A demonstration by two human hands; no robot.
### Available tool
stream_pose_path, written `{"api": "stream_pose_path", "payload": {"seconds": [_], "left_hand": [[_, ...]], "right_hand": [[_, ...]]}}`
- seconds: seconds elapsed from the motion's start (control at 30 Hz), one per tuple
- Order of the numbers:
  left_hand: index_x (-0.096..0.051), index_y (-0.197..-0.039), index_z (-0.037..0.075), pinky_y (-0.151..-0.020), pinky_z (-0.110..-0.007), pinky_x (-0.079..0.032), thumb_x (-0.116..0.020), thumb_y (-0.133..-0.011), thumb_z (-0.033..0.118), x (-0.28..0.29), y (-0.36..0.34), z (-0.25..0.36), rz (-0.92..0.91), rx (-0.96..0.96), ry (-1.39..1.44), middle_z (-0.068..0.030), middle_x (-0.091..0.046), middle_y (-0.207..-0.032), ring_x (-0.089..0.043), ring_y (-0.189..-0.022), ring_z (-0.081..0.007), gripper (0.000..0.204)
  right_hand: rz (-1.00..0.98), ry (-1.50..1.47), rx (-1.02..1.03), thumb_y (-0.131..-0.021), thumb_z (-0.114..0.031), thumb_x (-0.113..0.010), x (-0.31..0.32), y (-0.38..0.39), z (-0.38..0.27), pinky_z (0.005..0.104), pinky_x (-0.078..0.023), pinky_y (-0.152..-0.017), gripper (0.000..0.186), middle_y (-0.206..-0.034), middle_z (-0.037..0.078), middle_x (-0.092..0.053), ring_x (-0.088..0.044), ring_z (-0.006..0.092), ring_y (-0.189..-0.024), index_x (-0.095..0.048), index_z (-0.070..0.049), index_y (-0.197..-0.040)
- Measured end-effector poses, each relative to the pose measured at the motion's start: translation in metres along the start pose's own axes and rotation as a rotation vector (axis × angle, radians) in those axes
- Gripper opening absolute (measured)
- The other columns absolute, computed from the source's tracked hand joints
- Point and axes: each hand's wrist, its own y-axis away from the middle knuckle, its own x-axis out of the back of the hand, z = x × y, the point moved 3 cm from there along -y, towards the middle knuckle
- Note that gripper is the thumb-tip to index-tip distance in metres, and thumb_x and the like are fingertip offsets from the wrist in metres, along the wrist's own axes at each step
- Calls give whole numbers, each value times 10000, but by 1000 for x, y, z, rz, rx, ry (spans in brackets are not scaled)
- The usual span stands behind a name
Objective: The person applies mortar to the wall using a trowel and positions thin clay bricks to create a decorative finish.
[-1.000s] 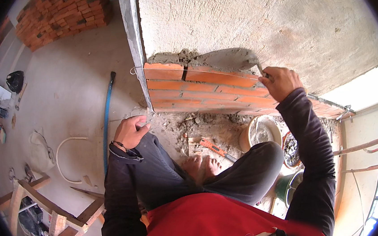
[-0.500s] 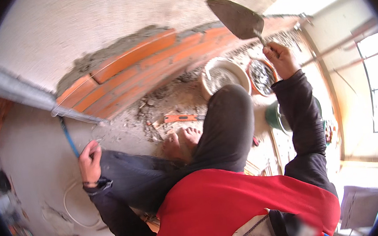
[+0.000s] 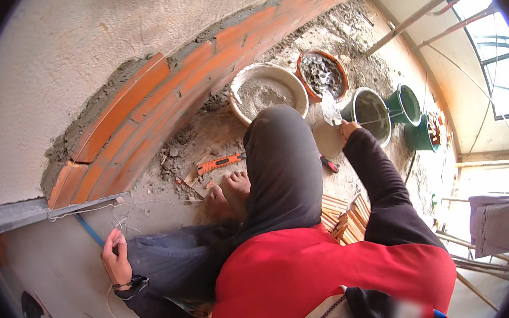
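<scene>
My right hand [image 3: 349, 129] is closed round the handle of a trowel [image 3: 330, 112]. Its shiny blade points toward an orange tub [image 3: 322, 75] of wet mortar, just left of a dark bucket. On the left, my left hand [image 3: 116, 259] rests by my bent knee, fingers loosely curved, nothing visible in them. A blue strip [image 3: 90, 230] runs from the wall's foot to beside those fingers. Ahead stands a low wall of orange bricks [image 3: 197, 58] with grey mortar on top; its nearest upper brick [image 3: 120, 110] lies along a taut string.
A pale round tub [image 3: 240, 103] of grey mix stands beyond my knee. Buckets [image 3: 408, 104] line up at the right. An orange-handled tool [image 3: 221, 162] lies by my bare feet, a red-handled one [image 3: 329, 164] farther right. Wooden strips [image 3: 347, 216] lie beside my thigh.
My right hand has brought the trowel down from beside the wall top to the orange tub. The view has turned right. My left hand stays by the knee.
</scene>
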Motion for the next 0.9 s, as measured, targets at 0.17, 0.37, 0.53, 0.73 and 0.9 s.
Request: {"api": "stream_pose_path", "payload": {"seconds": [0.17,0.37,0.53,0.73,0.9], "left_hand": [[-564,-1241,-85,-933,-344,-470,-572,-952,165,20,12,0,18,40,-54,-197,-657,-1160,-626,-1052,-252,382],[-560,-1250,-84,-933,-337,-466,-562,-957,165,15,9,10,2,22,-65,-191,-654,-1171,-624,-1043,-244,385],[-553,-1259,-86,-924,-332,-467,-561,-957,151,9,3,8,-4,36,-58,-198,-652,-1171,-623,-1031,-239,384],[-551,-1259,-90,-920,-328,-469,-559,-956,143,11,4,15,5,54,-69,-199,-656,-1161,-625,-1025,-239,382],[-557,-1254,-86,-919,-337,-472,-574,-946,158,8,1,20,-7,60,-110,-197,-658,-1154,-628,-1019,-240,393]], "right_hand": [[-400,216,-135,-913,-334,-563,70,26,-38,381,-514,-563,296,-777,85,-677,-666,223,-664,-629,-46,-881],[86,366,-386,-851,-352,-641,176,32,-105,431,-519,-823,239,-959,81,-718,-684,260,-985,-690,-209,-1036],[29,713,-444,-832,-348,-654,204,14,-96,426,-514,-834,232,-981,57,-720,-687,248,-990,-704,-277,-1047],[-110,604,-357,-793,-361,-666,184,-7,-101,394,-504,-908,322,-1082,54,-706,-669,228,-1038,-697,-294,-1107],[-106,373,-466,-818,-417,-648,149,-31,-94,406,-491,-947,398,-1159,80,-685,-633,270,-1112,-677,-257,-1181]]}}
